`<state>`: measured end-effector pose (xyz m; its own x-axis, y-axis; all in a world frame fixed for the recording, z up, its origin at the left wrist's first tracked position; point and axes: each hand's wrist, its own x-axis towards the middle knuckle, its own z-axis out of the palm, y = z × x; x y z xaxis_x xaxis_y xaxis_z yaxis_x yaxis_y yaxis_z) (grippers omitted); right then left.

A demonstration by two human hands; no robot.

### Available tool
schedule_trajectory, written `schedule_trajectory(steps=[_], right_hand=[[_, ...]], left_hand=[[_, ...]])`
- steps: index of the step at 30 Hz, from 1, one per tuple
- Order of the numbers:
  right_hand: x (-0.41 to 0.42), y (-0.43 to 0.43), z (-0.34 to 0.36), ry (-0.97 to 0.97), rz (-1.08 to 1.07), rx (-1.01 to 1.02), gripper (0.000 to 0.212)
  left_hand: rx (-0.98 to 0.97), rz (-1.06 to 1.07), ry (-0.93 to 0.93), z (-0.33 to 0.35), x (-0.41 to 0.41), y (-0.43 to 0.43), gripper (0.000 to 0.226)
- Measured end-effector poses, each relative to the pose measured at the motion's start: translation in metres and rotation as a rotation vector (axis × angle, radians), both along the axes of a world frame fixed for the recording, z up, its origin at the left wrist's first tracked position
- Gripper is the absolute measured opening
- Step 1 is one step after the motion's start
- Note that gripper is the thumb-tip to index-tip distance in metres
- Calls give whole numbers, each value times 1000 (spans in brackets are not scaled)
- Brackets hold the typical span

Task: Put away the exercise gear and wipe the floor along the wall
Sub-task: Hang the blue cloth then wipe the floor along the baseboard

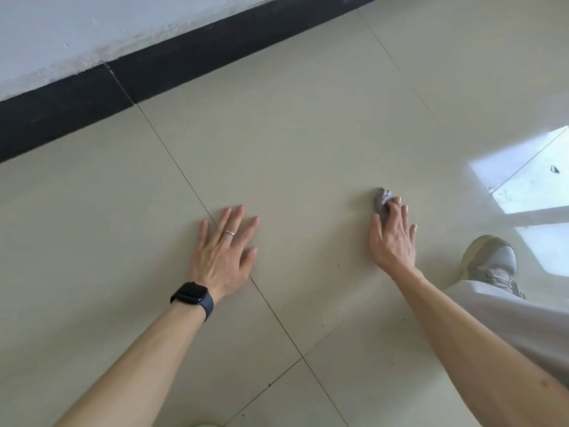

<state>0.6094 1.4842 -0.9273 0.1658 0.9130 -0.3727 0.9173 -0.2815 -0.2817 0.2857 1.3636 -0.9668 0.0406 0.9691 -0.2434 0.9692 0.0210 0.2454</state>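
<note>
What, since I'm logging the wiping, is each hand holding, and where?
Nothing is gripped. The right hand presses a small grey cloth under its fingers, one end poking out; the left hand lies flat on the floor.

Beige tiled floor (308, 134), grey cloth (381, 201), shoe (492, 260)

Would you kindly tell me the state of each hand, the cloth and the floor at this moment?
left hand, flat on the floor, fingers spread, holding nothing.
right hand, fingers pressing the cloth to the floor.
cloth, crumpled, partly under the right fingers.
floor, tiled, small dark specks in places.
</note>
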Motion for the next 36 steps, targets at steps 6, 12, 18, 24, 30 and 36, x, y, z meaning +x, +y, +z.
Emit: schedule_trajectory(steps=[6,12,18,24,30,36], right_hand=[[-67,-162,-15,75,53,116,69],[-111,-213,-12,163,612,92,56],[-61,-110,-19,19,-53,108,64],[-107,-162,-11,67,421,85,69],[-123,-187,-16,150,1181,71,64],[-95,-68,-17,-95,238,54,69]], left_hand=[[-53,60,41,8,-32,-7,63],[-103,140,61,26,-52,-34,62],[-130,244,94,35,-70,-58,61],[-139,321,94,41,-74,-65,59],[-172,417,75,35,-72,-70,59],[-166,464,67,22,-73,-87,58]])
